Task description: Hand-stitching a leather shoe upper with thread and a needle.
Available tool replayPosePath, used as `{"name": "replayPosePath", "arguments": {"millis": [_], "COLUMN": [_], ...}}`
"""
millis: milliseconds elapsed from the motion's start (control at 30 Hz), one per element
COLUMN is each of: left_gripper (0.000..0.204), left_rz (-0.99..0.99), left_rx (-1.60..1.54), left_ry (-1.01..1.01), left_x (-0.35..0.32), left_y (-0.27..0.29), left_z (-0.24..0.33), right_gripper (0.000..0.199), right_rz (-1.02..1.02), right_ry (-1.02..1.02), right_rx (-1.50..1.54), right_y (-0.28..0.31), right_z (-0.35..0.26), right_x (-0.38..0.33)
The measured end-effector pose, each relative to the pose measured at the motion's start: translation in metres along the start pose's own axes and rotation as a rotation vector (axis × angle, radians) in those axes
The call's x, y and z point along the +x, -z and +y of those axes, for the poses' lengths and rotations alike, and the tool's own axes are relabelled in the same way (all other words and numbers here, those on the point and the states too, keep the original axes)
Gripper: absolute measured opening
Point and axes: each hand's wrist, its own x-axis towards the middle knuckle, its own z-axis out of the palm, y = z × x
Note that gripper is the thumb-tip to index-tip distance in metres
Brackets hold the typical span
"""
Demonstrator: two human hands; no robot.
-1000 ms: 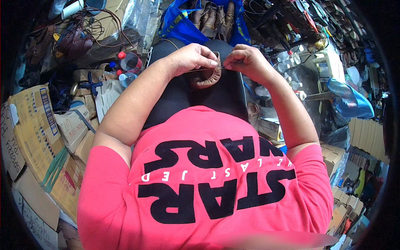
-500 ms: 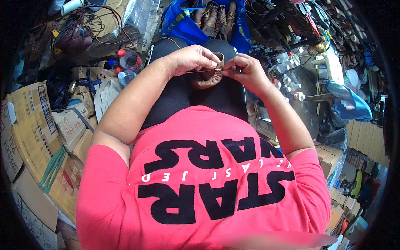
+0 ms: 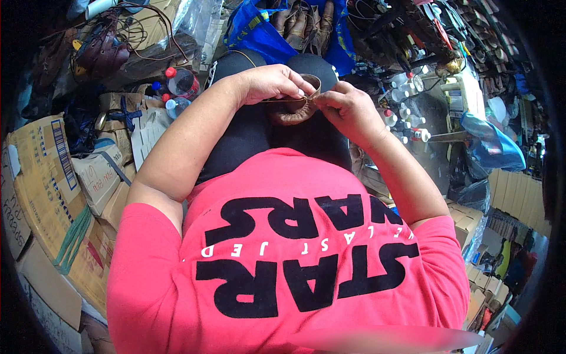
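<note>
A brown leather shoe [image 3: 293, 117] with a puckered front edge rests on my lap, between my thighs. Its lighter upright collar [image 3: 315, 84] stands at the far side. My left hand [image 3: 274, 84] is closed at the shoe's left, thumb and fingers pinching its edge. From under that hand a thin tan thread [image 3: 268, 101] runs along the shoe, and a cord lies over my left knee. At the shoe's right edge my right hand [image 3: 352, 108] is closed in a pinch, fingertips against the leather seam. Whatever sits between those fingertips is too small to make out.
Ahead of my knees lies a blue bag [image 3: 259, 34] with several brown leather shoes [image 3: 299, 29]. Bottles stand at left [image 3: 184, 84] and small white-capped bottles [image 3: 417, 135] at right. Cardboard boxes [image 3: 44, 168] crowd the left side. A blue plastic bag [image 3: 495, 141] hangs far right.
My right hand has turned and its fingers have curled in closer to the shoe's edge. The left hand stays almost in place; the thread stretched between the hands shows less.
</note>
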Motion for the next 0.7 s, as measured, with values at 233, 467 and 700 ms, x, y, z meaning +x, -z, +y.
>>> {"name": "replayPosePath", "arguments": {"millis": [233, 467, 700], "left_gripper": [0.035, 0.033, 0.032], "left_rz": [-0.041, -0.232, 0.208], "left_rx": [-0.052, 0.090, 0.492], "left_ry": [0.031, -0.102, -0.188], "left_x": [0.002, 0.012, 0.009], "left_y": [-0.001, 0.013, 0.002], "left_z": [0.002, -0.007, 0.006], "right_gripper": [0.015, 0.011, 0.010], "right_rz": [-0.086, -0.240, -0.384], "right_ry": [-0.049, 0.126, -0.030], "right_rx": [-0.156, -0.339, 0.118], "right_y": [0.004, 0.016, 0.005], "right_z": [-0.009, -0.016, 0.029], "right_x": [0.000, 0.033, 0.039]}}
